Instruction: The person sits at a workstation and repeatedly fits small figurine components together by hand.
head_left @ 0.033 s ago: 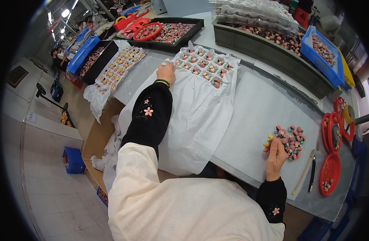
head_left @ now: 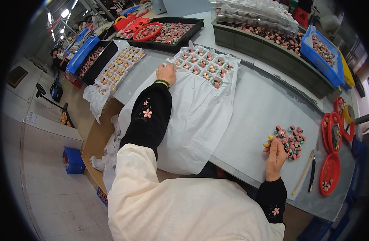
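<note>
The left hand (head_left: 166, 73) is at the left edge of the tray (head_left: 233, 62), fingers curled against the white paper (head_left: 194, 120); whether it grips the paper cannot be told. The tray's exposed cups hold pink pieces (head_left: 216, 82). The right hand (head_left: 276, 156), fingers bent, is at the left side of a loose pile (head_left: 295, 140) of pink pieces on the table (head_left: 261, 104); whether it grasps one cannot be told.
</note>
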Tool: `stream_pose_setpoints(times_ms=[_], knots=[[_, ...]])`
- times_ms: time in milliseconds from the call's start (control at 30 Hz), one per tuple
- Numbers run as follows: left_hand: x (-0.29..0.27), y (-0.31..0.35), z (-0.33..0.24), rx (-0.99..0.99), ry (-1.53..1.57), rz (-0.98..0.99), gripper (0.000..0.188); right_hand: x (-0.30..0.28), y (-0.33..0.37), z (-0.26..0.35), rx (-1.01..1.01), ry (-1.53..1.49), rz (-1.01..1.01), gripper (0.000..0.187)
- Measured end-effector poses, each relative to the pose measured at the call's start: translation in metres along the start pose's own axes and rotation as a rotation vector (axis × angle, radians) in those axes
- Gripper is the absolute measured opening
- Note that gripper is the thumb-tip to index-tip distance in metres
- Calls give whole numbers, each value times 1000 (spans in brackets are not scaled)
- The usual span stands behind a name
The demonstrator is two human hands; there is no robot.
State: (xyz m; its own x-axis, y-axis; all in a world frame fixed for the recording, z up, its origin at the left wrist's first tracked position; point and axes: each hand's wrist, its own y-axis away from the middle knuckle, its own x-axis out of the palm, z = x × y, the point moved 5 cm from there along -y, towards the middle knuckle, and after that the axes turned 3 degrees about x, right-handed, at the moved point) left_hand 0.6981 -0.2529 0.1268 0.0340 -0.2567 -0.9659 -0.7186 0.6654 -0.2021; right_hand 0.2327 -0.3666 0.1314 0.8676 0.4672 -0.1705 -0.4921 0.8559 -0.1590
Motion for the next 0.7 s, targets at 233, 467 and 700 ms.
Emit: stream_pose_setpoints(times_ms=[233,467,700], knots=[[18,11,-5,-73,-99,44,68,4,-4,4,-18,11,1,30],[24,16,-33,-74,-78,-44,69,3,0,5,-50,31,3,30],[30,9,-43,-96,-102,-8,70,-6,10,3,-51,43,-19,27]])
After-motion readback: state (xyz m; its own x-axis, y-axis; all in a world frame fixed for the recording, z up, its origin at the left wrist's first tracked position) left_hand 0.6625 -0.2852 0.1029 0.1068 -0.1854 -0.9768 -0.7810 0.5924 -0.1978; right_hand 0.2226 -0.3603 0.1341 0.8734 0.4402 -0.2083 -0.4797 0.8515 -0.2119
